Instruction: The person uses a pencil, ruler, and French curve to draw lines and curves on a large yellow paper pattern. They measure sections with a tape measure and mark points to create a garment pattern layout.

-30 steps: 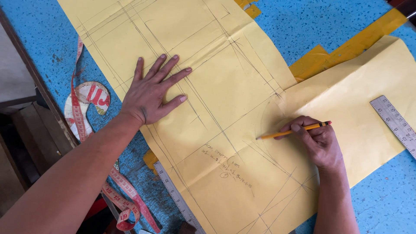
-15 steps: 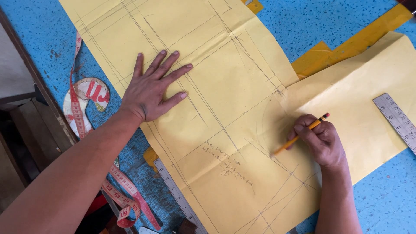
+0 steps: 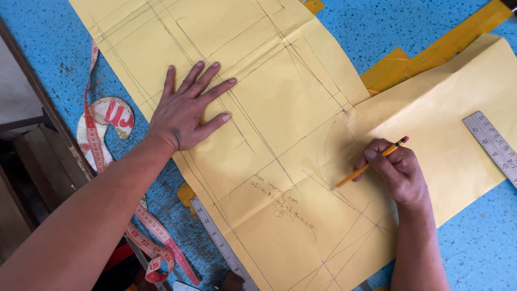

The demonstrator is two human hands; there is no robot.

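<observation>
1. Where the blue speckled counter (image 3: 474, 237) meets its dark left edge, a red and cream measuring tape (image 3: 95, 141) trails down across a curved pattern template (image 3: 110, 116) and loops again near the bottom.
2. The left hand (image 3: 186, 110) lies flat with fingers spread wide, palm down on the large yellow pattern paper (image 3: 280, 108), holding nothing.
3. A steel ruler (image 3: 218, 240) pokes out from under the paper's lower left edge, beside a small yellow scrap.
4. Pencilled straight lines, a curve and some handwriting cover the sheet between the two hands.
5. The right hand (image 3: 396, 172) is closed around a yellow pencil (image 3: 371, 163), its tip touching the paper close to the drawn curve.
6. Darker yellow strips (image 3: 425, 56) lie on the counter above the right hand, partly hidden by the paper.
7. A second steel ruler (image 3: 493, 145) rests at the far right, overlapping the paper's edge, well clear of the pencil.
</observation>
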